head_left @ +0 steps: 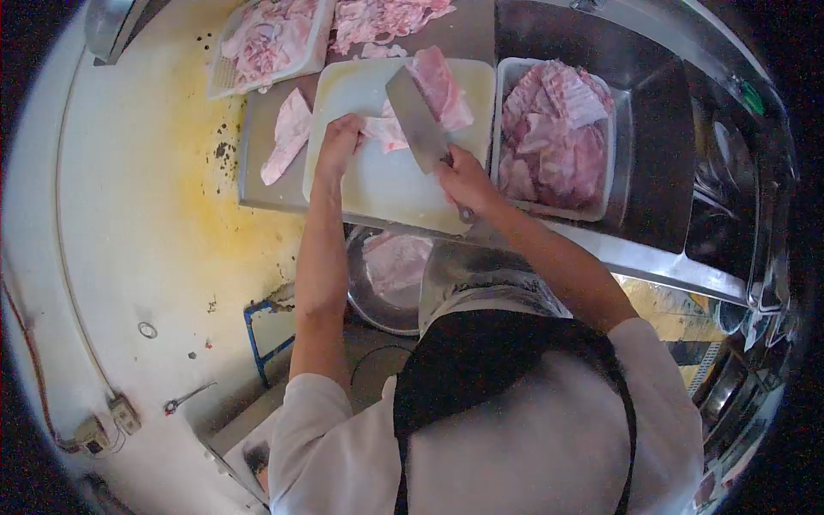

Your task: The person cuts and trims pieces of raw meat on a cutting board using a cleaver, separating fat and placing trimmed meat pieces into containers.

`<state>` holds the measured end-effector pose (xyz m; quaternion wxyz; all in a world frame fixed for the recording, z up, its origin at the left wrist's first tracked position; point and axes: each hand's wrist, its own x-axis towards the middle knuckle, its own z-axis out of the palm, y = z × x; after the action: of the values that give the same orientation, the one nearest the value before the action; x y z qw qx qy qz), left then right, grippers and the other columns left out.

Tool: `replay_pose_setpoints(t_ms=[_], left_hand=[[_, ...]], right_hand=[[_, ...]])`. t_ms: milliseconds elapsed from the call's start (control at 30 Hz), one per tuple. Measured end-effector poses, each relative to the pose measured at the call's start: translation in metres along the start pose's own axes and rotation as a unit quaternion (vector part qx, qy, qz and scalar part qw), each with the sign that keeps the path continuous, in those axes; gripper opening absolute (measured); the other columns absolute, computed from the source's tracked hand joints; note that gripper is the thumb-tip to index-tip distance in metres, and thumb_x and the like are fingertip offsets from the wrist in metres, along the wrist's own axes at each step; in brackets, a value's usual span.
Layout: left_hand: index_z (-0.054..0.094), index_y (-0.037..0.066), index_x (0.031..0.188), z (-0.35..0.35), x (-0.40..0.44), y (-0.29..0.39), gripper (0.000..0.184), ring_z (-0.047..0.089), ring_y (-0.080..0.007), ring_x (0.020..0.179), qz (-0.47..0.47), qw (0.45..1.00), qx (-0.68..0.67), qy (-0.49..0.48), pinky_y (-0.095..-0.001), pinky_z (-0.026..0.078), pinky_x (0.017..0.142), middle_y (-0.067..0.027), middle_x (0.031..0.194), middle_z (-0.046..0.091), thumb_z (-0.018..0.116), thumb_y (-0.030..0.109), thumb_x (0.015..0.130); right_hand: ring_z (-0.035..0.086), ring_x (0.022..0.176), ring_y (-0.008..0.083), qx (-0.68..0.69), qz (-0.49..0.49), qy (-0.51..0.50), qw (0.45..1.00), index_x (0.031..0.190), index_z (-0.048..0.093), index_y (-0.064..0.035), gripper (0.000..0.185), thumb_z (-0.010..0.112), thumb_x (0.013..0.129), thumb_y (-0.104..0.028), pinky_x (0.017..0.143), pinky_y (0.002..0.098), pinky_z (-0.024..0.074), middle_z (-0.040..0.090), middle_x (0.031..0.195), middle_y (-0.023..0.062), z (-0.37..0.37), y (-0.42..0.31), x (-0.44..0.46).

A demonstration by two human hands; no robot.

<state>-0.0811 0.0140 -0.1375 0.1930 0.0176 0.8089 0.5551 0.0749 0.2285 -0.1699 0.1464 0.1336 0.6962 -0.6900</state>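
Inside the board's bare front edge, left fingers hold meat, right fingers cleaver.

The head camera looks forward and down.

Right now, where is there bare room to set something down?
The white plastic cutting board is bare at lower middle, between left forearm and right hand. Crowded: its top, with pink raw meat and grey steel cleaver; the white rectangular tub, meat-filled.

Cutting board lay on counter, meat slab on it; loose meat piece left, tub right. Basket sat behind, left.
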Motion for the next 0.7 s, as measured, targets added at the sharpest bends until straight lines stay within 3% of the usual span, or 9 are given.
replay_pose_setpoints(t_ms=[33,133,233,300,400,500,600,700], left_hand=[[0.058,0.009,0.069,0.000,0.001,0.002,0.028,0.042,-0.0060,0.053,-0.003,1.000,0.002,-0.005,-0.0242,0.031,0.049,0.0035,0.062,0.049,0.054,0.022,0.093],[0.056,0.009,0.067,-0.003,0.000,0.002,0.026,0.041,-0.0060,0.053,0.007,1.000,0.007,-0.020,-0.0248,0.030,0.048,0.0040,0.061,0.048,0.054,0.019,0.091],[0.054,0.009,0.065,-0.021,0.011,-0.014,0.025,0.039,-0.0064,0.052,0.008,0.998,-0.063,0.006,-0.0256,0.029,0.048,0.0041,0.059,0.045,0.054,0.017,0.089],[0.053,0.010,0.064,-0.027,0.010,-0.012,0.025,0.038,-0.0067,0.051,0.004,0.998,-0.057,0.002,-0.0260,0.028,0.047,0.0040,0.059,0.044,0.053,0.016,0.089],[0.052,0.010,0.064,-0.032,0.009,-0.011,0.025,0.038,-0.0071,0.051,-0.007,1.000,-0.028,-0.012,-0.0264,0.027,0.047,0.0037,0.058,0.043,0.052,0.015,0.089],[0.053,0.011,0.066,-0.036,0.010,-0.012,0.023,0.038,-0.0069,0.051,0.005,0.999,-0.025,-0.029,-0.0261,0.027,0.047,0.0037,0.058,0.044,0.051,0.015,0.089],[0.053,0.011,0.068,-0.037,0.008,-0.011,0.022,0.038,-0.0064,0.051,-0.003,0.999,-0.023,-0.039,-0.0253,0.027,0.046,0.0037,0.059,0.044,0.051,0.015,0.089],[0.053,0.011,0.070,-0.044,0.001,-0.016,0.021,0.038,-0.0060,0.051,0.001,0.998,-0.048,-0.039,-0.0244,0.029,0.047,0.0036,0.059,0.044,0.051,0.016,0.090]], right_hand=[[0.063,0.063,0.0281,0.014,0.014,-0.004,1.000,0.108,0.055,0.0043,0.039,0.060,0.091,-0.030,0.064,0.0430,0.0512,0.063,0.081,0.0179,0.002,-0.005,0.003],[0.051,0.046,0.0132,0.040,-0.008,0.034,0.999,0.123,0.051,-0.0008,0.036,0.054,0.095,-0.023,0.044,0.0316,0.0426,0.053,0.064,0.0043,0.030,0.022,-0.022],[0.050,0.045,0.0127,-0.017,0.058,0.002,0.998,0.125,0.051,-0.0012,0.037,0.053,0.094,-0.022,0.044,0.0308,0.0431,0.051,0.062,0.0030,0.036,0.051,-0.071],[0.049,0.045,0.0126,0.046,0.133,-0.041,0.989,0.124,0.051,-0.0006,0.038,0.054,0.093,-0.022,0.043,0.0308,0.0430,0.050,0.061,0.0025,0.024,0.018,-0.099],[0.059,0.055,0.0235,0.015,0.068,0.018,0.997,0.114,0.052,0.0043,0.039,0.057,0.092,-0.027,0.053,0.0389,0.0497,0.059,0.073,0.0121,0.029,-0.002,-0.084],[0.049,0.042,0.0140,-0.034,-0.018,0.095,0.995,0.114,0.054,0.0021,0.036,0.056,0.092,-0.026,0.041,0.0323,0.0408,0.053,0.063,0.0037,0.045,0.016,-0.023],[0.049,0.043,0.0140,0.009,-0.021,0.110,0.994,0.112,0.054,0.0020,0.034,0.055,0.092,-0.026,0.041,0.0329,0.0405,0.053,0.062,0.0041,0.055,0.002,-0.003],[0.048,0.043,0.0136,0.031,0.036,0.114,0.992,0.111,0.054,0.0019,0.034,0.055,0.092,-0.026,0.041,0.0324,0.0405,0.051,0.058,0.0039,0.076,0.005,-0.030]])
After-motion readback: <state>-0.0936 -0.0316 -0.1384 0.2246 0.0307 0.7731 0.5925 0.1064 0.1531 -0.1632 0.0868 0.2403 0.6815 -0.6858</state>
